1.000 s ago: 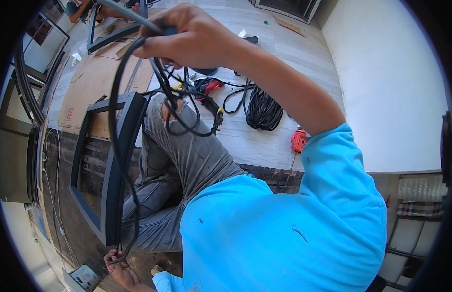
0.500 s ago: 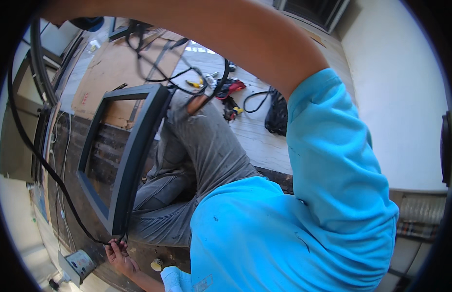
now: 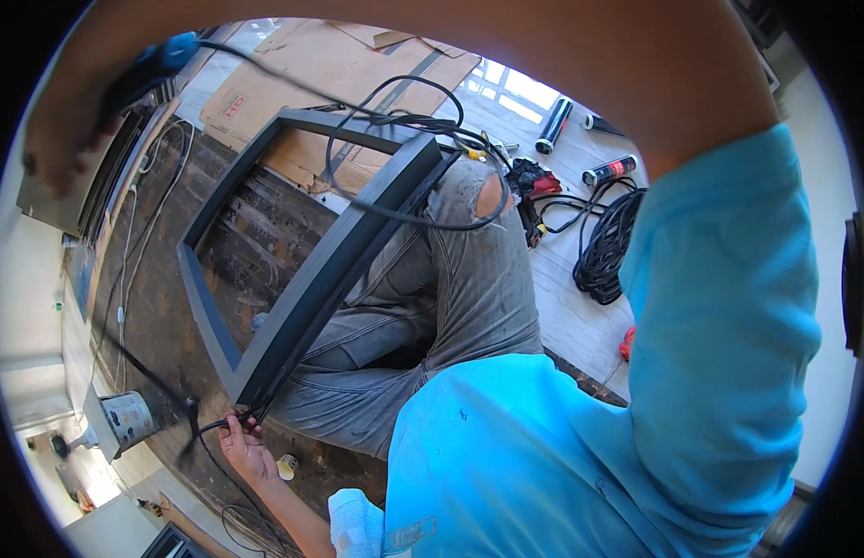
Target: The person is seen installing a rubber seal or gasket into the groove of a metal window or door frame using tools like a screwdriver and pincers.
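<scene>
At lower left, my left hand (image 3: 248, 446) pinches thin black cords (image 3: 213, 425) just below the lower corner of a dark grey rectangular frame (image 3: 325, 270). The frame stands tilted against my bent legs, its opening showing the floor behind. My right arm arches across the top of the view. Up at the far left, my right hand (image 3: 55, 144) is smeared by motion. It appears closed around a blue-and-black corded tool (image 3: 162, 65), whose exact kind I cannot make out. The tool's black cord (image 3: 292, 86) runs over the frame's upper edge and loops above my knee.
Flattened cardboard (image 3: 311, 60) lies beyond the frame. On the right are a coiled black cable (image 3: 610, 246), a black tube (image 3: 554, 127) and a black-and-red tube (image 3: 609, 169). A stained bucket (image 3: 128, 416) stands at lower left, and a small round container (image 3: 287, 466) sits near my left wrist.
My view has shifted, so the frame sits farther right. My right hand has come down into view at the left with the tool. My left hand still pinches the cords.
</scene>
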A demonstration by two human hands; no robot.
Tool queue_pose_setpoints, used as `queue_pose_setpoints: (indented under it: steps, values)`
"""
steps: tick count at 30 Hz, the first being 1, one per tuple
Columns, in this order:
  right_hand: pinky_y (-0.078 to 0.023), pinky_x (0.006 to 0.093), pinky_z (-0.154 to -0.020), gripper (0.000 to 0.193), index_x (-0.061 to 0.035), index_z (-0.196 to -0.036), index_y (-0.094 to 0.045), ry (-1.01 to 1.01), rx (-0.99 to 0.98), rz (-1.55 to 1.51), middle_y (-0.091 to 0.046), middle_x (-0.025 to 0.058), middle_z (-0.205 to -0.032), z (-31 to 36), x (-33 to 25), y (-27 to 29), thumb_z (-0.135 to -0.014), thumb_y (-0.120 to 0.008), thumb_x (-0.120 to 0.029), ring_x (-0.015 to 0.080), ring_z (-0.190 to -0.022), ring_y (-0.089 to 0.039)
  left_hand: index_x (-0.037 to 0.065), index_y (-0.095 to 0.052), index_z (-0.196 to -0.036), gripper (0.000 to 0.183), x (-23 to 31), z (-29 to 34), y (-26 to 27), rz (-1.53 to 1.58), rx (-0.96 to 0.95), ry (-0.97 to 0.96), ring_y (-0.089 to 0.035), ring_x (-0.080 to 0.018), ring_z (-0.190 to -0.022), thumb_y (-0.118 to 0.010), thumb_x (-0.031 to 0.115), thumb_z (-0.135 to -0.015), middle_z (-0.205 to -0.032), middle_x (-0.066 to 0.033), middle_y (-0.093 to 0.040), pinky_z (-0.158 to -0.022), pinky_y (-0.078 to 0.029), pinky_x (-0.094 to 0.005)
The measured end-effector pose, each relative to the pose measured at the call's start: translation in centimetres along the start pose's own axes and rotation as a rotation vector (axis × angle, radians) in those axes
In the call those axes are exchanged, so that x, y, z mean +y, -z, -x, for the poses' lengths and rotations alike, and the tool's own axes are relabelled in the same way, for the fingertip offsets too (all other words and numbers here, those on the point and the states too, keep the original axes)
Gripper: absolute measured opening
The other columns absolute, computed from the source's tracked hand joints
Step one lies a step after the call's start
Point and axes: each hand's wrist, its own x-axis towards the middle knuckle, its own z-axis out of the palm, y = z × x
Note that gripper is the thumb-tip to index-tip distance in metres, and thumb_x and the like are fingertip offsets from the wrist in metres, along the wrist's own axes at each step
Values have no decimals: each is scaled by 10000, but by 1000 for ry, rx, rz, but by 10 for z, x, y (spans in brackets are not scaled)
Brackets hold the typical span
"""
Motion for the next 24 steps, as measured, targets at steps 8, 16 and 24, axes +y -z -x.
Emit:
queue_pose_setpoints:
  steps: [8,16,24]
  values:
    - [-473,292,-479,493,-60,-1282,-651,-588,-28,-14,-643,49,-834,363,-8,-17,-907,-722,-373,107,-601,-572,82,-654,-1115,189,-25,-9,23,149,-90,90,-529,-81,-782,-643,260,-1051,-1040,11,-665,-650,-404,-246]
    - [-516,240,-552,634,-36,-1457,-534,-1101,617,-984,-632,106,-1394,640,13,-187,-850,-683,-142,55,-687,-579,77,-652,-1214,260,-27,-29,46,264,-170,205,-600,-99,-915,-645,276,-1046,-1138,-7,-680,-718,-436,-254]
    - [-466,289,-656,367,-58,-1145,-675,-1247,533,-724,-625,-9,-916,675,14,-278,-813,-704,-213,104,-762,-566,19,-474,-1396,497,-13,-22,-13,-420,51,-299,-565,-268,-1261,-709,29,-959,-1426,-148,-522,-1034,-520,-366]
